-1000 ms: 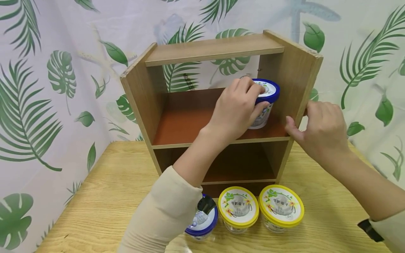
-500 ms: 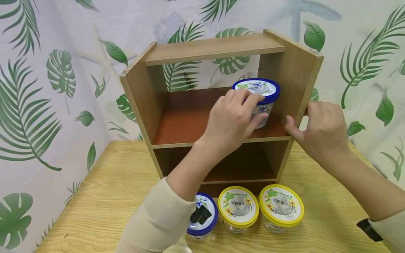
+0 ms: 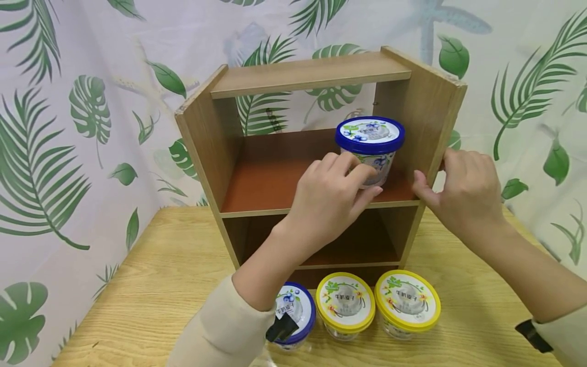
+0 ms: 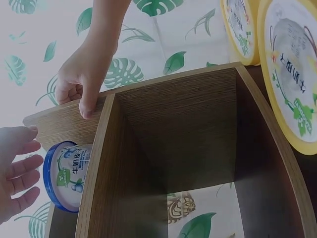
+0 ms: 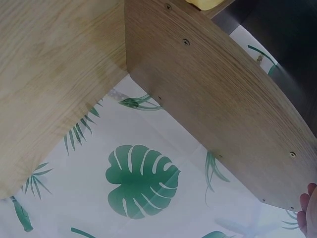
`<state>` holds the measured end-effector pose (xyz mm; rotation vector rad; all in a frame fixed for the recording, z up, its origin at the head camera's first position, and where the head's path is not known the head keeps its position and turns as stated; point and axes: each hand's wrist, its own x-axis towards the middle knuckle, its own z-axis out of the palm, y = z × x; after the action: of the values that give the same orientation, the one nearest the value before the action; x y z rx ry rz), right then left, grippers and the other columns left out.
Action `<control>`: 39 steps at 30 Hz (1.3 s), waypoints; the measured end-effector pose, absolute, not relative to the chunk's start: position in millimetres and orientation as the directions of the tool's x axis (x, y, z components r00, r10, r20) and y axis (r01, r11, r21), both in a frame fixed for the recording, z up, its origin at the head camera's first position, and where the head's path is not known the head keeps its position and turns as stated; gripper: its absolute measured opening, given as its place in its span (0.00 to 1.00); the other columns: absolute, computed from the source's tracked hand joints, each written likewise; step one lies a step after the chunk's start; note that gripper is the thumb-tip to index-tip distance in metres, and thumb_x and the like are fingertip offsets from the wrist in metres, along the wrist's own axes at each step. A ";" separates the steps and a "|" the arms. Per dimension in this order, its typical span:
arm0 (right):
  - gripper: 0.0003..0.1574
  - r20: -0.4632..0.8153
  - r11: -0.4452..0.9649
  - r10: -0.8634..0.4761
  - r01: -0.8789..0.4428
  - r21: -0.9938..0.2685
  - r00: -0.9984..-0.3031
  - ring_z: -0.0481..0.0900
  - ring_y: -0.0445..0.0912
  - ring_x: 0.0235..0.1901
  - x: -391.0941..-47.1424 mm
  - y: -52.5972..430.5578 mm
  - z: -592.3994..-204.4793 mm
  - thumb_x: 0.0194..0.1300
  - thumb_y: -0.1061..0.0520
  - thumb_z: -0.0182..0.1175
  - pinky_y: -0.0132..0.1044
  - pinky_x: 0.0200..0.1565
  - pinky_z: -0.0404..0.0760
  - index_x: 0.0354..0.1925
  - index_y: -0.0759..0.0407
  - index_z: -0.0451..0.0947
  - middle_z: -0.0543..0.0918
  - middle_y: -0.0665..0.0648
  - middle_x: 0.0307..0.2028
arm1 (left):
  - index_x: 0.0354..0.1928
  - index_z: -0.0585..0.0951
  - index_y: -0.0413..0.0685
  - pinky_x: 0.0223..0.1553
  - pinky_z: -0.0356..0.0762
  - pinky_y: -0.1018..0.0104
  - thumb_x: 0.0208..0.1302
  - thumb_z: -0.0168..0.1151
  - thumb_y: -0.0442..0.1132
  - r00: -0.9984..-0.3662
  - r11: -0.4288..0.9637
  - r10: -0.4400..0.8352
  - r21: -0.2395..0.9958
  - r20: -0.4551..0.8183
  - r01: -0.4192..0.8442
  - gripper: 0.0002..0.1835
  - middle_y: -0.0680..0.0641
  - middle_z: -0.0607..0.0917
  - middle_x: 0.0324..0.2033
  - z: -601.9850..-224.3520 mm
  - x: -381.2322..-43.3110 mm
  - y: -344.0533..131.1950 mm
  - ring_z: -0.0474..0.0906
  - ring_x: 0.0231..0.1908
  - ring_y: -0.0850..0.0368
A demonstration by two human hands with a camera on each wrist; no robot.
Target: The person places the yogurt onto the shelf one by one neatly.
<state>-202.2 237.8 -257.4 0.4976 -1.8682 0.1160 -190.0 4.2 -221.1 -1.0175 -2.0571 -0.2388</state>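
On the upper red-brown board of a small wooden shelf unit (image 3: 424,117) stands a tub with a blue lid (image 3: 370,133), upright near the right side panel. My left hand (image 3: 323,199) is in front of this tub, fingers loosely bent. In the left wrist view, a gap shows between the left hand (image 4: 19,173) and the tub's lid (image 4: 58,173). My right hand (image 3: 468,191) grips the front edge of the right side panel, thumb inside and fingers outside. Only its fingertips (image 5: 304,213) show in the right wrist view, at the panel's edge.
On the wooden table (image 3: 183,265), before the shelf unit, stand two yellow-lidded tubs (image 3: 345,300) and another blue-lidded tub (image 3: 298,311), partly hidden by the left sleeve. A leaf-patterned cloth (image 3: 114,51) hangs behind and at the sides.
My left hand has let go of the blue-lidded tub on the shelf and drawn down and back from its lid. My right hand keeps its grip on the side panel.
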 end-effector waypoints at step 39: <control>0.32 0.931 0.909 -0.243 -0.398 0.121 -0.272 0.66 0.63 0.21 -202.6 235.4 -260.4 0.64 0.44 0.46 0.51 0.25 0.64 0.29 0.76 0.68 0.71 0.70 0.20 | 0.40 0.82 0.50 0.36 0.74 0.69 0.61 0.65 0.48 -0.406 0.585 0.619 -0.050 0.672 0.809 0.12 0.52 0.80 0.34 -269.0 -166.6 -31.4 0.75 0.36 0.58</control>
<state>-202.6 235.4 -260.4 0.4733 -1.8662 0.1604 -166.6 -31.4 -269.0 -1.1296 -2.1587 -0.3749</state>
